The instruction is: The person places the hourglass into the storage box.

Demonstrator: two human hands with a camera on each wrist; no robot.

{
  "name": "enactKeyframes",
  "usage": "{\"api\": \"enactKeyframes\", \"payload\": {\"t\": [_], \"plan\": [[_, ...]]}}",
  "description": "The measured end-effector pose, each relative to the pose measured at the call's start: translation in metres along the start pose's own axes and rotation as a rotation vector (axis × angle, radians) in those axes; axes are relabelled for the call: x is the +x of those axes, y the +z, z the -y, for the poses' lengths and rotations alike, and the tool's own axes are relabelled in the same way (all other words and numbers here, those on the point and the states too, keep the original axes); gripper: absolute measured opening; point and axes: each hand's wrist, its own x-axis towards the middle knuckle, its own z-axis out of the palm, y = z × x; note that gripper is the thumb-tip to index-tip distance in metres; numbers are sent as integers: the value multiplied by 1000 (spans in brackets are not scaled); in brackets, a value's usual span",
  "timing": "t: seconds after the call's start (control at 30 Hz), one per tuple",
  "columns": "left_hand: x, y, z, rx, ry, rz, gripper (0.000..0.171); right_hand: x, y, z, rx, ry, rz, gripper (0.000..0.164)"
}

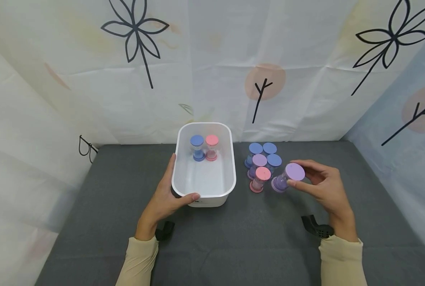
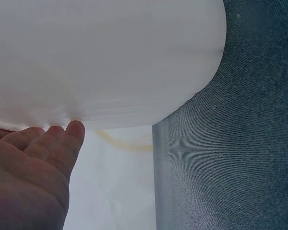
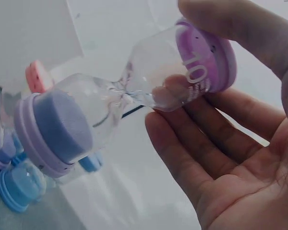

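My right hand (image 1: 321, 184) pinches a purple sand timer (image 1: 287, 178) by its upper cap, between thumb and fingers. The timer tilts, and a white "10" shows on that cap in the right wrist view, with purple sand in the far bulb. My left hand (image 1: 163, 202) rests at the near left corner of a white plastic bin (image 1: 203, 194). Its thumb lies along the front rim, while fairly straight fingers (image 2: 62, 148) touch the side wall. Inside the bin stand a blue sand timer (image 1: 198, 149) and a pink sand timer (image 1: 211, 147), side by side.
Right of the bin, several sand timers stand close together: blue ones (image 1: 255, 148), a purple one (image 1: 259, 160) and a pink one (image 1: 262, 174) nearest the front. A dark grey cloth (image 1: 233, 246) covers the table. Patterned white curtains (image 1: 212, 79) hang behind and at both sides.
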Motion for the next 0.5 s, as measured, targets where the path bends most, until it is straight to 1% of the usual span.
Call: {"api": "enactKeyframes", "payload": {"t": [0.07,0.17,0.3,0.33,0.4,0.5], "plan": [[0,0,0,2,6,2,125,0,2,2,26,-18,-8,52],[0,0,0,6,6,0,125,0,7,7,40,9,-46,53],[-1,0,-2,9,-13,-8,126,0,13,11,92,8,-92,53],[-1,1,-4,5,-16,-7,126,0,14,11,122,-12,-92,53],[-1,1,-10,-3,-24,-6,125,2,16,11,143,-35,-95,53],[-2,1,-24,-14,-28,0,124,2,20,13,153,-31,-98,53]]}}
